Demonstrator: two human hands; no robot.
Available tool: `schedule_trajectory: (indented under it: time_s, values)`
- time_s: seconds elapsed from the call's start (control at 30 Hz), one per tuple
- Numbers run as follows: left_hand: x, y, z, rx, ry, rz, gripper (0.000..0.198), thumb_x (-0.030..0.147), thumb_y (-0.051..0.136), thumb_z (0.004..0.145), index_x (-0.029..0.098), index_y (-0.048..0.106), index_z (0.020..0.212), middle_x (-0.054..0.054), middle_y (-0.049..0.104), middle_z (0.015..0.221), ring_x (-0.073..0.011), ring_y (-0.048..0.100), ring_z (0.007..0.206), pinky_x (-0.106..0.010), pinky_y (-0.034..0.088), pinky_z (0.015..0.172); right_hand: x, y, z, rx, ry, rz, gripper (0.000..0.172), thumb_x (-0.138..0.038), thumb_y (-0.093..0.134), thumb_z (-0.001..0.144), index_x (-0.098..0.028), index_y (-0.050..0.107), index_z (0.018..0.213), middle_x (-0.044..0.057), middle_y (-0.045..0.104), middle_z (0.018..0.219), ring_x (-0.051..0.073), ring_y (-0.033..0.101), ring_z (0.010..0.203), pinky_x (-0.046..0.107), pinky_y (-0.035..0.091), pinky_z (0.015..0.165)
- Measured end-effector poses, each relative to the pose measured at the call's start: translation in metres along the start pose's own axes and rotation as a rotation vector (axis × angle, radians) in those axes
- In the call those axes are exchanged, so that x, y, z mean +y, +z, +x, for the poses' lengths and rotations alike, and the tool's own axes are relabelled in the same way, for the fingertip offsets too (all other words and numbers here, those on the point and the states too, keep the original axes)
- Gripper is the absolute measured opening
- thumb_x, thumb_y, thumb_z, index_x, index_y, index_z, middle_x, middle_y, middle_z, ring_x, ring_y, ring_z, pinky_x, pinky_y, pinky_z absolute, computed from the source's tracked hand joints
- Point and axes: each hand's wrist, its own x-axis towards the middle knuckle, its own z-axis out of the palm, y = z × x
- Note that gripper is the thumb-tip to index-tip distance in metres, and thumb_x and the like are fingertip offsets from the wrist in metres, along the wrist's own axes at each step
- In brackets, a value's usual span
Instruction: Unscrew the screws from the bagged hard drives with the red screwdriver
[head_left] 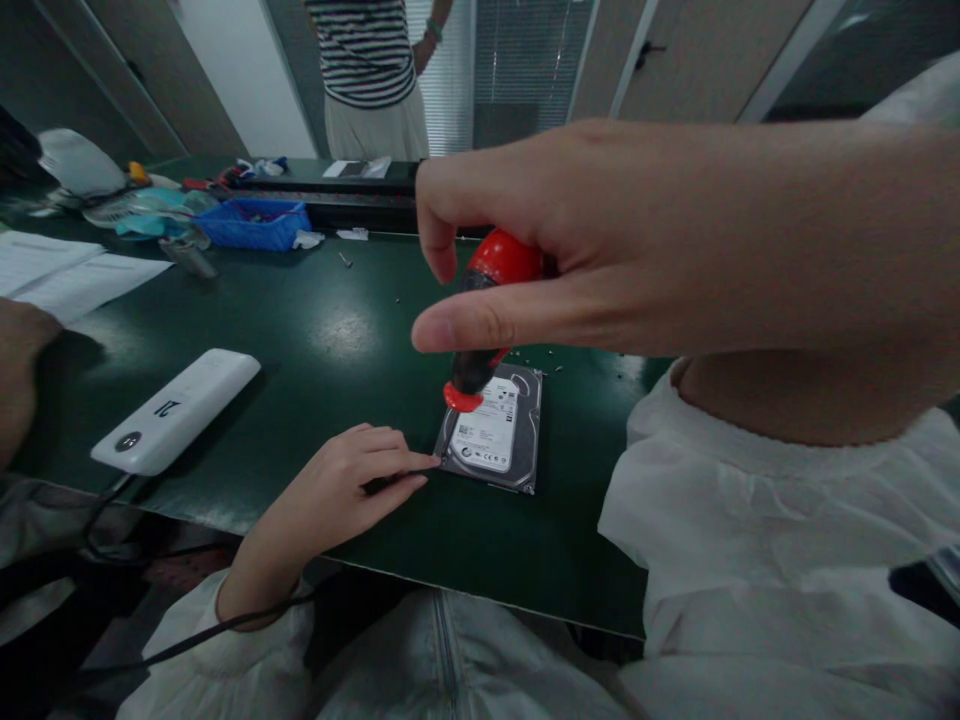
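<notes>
Silver metal with a white label, the rectangular hard drive (pixel 502 430) lay flat on the dark green counter (pixel 337 330), near its front edge. The right hand (pixel 600 250) reached in from three o'clock, well above the drive. Its fingers (pixel 480 325) were closed on the upper handle of a red-and-black screwdriver (pixel 474 372), with the thumb beneath and the forefinger curled over the red cap. The screwdriver stood almost upright, and its thin shaft came down at the drive's near-left corner, about seven o'clock on the casing.

The left hand (pixel 345 490) rested on the counter at eight o'clock from the drive. Its thumb and forefinger were drawn together, their tips touching that same corner beside the shaft. Whether they pinched anything could not be told.

A few tiny loose screws (pixel 540 352) lay just beyond the drive at twelve o'clock. A white oblong power bank (pixel 176 410) sat at nine o'clock, well apart. White paper sheets (pixel 67 270) lay at ten o'clock and a blue plastic tray (pixel 255 222) at eleven. A person in a striped top (pixel 364 60) stood behind the counter's far edge.
</notes>
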Motion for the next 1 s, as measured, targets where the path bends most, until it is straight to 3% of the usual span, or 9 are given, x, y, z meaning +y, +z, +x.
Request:
schedule_trajectory:
  time_s: [0.03,0.2,0.3,0.4,0.5,0.57,0.73,0.83,1.0]
  values:
    - [0.000,0.000,0.000,0.001,-0.001,-0.004,0.025,0.019,0.060,0.101,0.024,0.075,0.120,-0.001,0.072,0.092,-0.0149,0.067,0.084,-0.029,0.048,0.076,-0.001,0.000,0.000,0.001,0.055,-0.032,0.047,-0.060,0.047,0.097,-0.019,0.062,0.115,-0.004,0.056,0.099,0.004,0.047,0.076,0.020,0.027,0.049]
    - [0.000,0.000,0.001,-0.006,0.000,-0.012,0.025,0.020,0.059,0.102,0.024,0.075,0.120,-0.002,0.072,0.091,-0.0149,0.067,0.082,-0.029,0.047,0.074,0.005,0.005,-0.004,0.024,-0.115,0.105,0.044,-0.043,0.060,0.090,-0.017,0.052,0.124,-0.006,0.054,0.099,0.001,0.030,0.061,0.015,0.022,0.040]
    - [0.000,0.000,0.002,-0.009,-0.008,-0.004,0.025,0.021,0.058,0.102,0.025,0.075,0.120,-0.002,0.073,0.092,-0.0154,0.067,0.082,-0.030,0.048,0.075,0.006,0.005,-0.004,0.005,-0.154,0.104,0.046,-0.057,0.052,0.097,-0.016,0.053,0.119,-0.004,0.051,0.096,0.002,0.036,0.064,0.014,0.024,0.040]
    - [0.000,0.000,0.002,-0.012,-0.015,0.001,0.026,0.021,0.058,0.102,0.026,0.075,0.121,-0.002,0.073,0.091,-0.0156,0.067,0.083,-0.030,0.048,0.076,0.007,0.004,-0.004,0.026,-0.083,0.070,0.053,-0.068,0.042,0.098,-0.019,0.057,0.112,-0.003,0.054,0.099,0.005,0.041,0.070,0.020,0.022,0.041]
    - [0.000,0.000,0.001,-0.015,-0.017,-0.001,0.026,0.022,0.057,0.103,0.025,0.076,0.121,-0.003,0.073,0.092,-0.0157,0.068,0.082,-0.030,0.049,0.075,0.008,0.004,-0.006,0.028,-0.086,0.075,0.038,-0.049,0.056,0.093,-0.019,0.054,0.116,-0.004,0.055,0.101,0.004,0.035,0.066,0.021,0.024,0.045]
    - [0.000,-0.001,0.001,-0.012,-0.019,-0.001,0.026,0.023,0.057,0.103,0.025,0.077,0.120,-0.003,0.074,0.092,-0.0160,0.068,0.082,-0.030,0.049,0.075,0.007,0.003,-0.006,0.013,-0.131,0.102,0.044,-0.043,0.061,0.088,-0.018,0.050,0.122,-0.005,0.055,0.102,0.003,0.034,0.065,0.021,0.027,0.047]
    - [0.001,-0.002,0.003,0.012,-0.010,0.007,0.024,0.025,0.058,0.102,0.025,0.078,0.116,-0.003,0.074,0.089,-0.0161,0.068,0.081,-0.030,0.049,0.074,-0.004,0.001,-0.006,-0.005,-0.009,0.053,0.058,-0.070,0.042,0.097,-0.017,0.052,0.117,0.000,0.056,0.094,0.008,0.045,0.073,0.025,0.028,0.050]
    - [0.000,-0.001,0.003,0.006,0.005,0.011,0.024,0.024,0.059,0.102,0.024,0.077,0.117,-0.002,0.074,0.091,-0.0160,0.069,0.082,-0.030,0.049,0.075,-0.009,-0.002,-0.008,0.006,0.062,-0.032,0.046,-0.057,0.044,0.098,-0.016,0.050,0.119,0.000,0.056,0.096,0.009,0.047,0.075,0.026,0.029,0.054]
    - [-0.003,0.000,0.000,0.021,0.043,0.045,0.023,0.026,0.058,0.103,0.023,0.076,0.117,-0.002,0.075,0.093,-0.0167,0.069,0.084,-0.031,0.049,0.076,-0.010,-0.007,-0.012,0.014,-0.118,0.072,0.035,-0.045,0.051,0.095,-0.018,0.047,0.119,-0.002,0.058,0.108,0.008,0.051,0.084,0.022,0.040,0.067]
